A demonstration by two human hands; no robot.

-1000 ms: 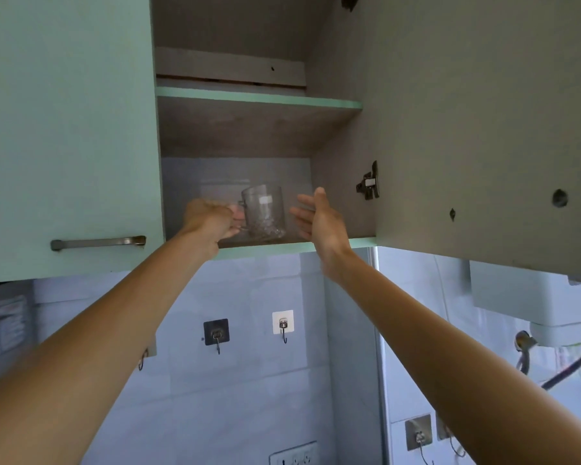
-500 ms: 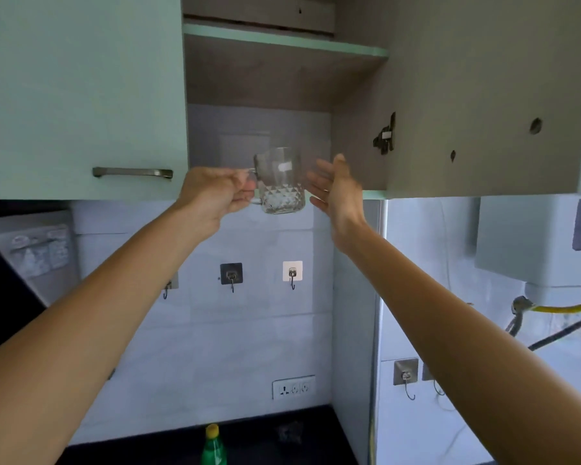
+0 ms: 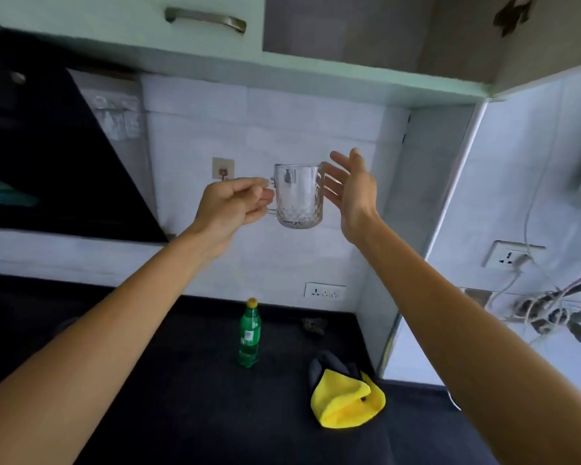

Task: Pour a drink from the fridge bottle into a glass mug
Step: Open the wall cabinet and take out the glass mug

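Glass mug (image 3: 298,196) at frame centre, handle pinched in curled fingers of left hand (image 3: 230,204), right hand (image 3: 349,189) spread open just beside: light, rigid, slick, probably breakable.

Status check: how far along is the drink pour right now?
Done: the green bottle stands on the dark counter, yellow cap on. In hand: the left hand holds the empty glass mug by its handle in mid-air, the right hand open beside it. Left: set the mug down, uncap, pour.
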